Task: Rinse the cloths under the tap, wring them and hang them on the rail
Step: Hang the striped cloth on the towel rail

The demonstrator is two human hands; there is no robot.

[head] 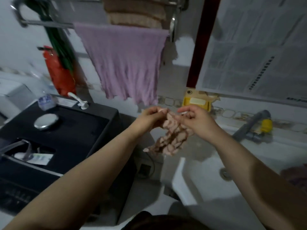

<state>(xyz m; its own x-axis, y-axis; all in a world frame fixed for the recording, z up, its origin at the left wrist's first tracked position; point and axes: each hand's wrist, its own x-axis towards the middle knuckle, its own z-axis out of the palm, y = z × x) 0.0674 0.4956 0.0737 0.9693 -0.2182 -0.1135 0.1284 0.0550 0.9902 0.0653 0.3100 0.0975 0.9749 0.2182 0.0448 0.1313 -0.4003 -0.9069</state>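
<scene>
While the purple cloth (123, 63) is already hanging on the rail (48, 24), the left hand (152, 116) and right hand (197, 121) are pinching the patterned cloth (171, 138), waiting to be hung.

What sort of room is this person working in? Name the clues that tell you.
Probably a bathroom or small wash area: a white basin with a drain, a grey tap on the tiled wall, and a metal towel rail carrying a lilac cloth.
</scene>
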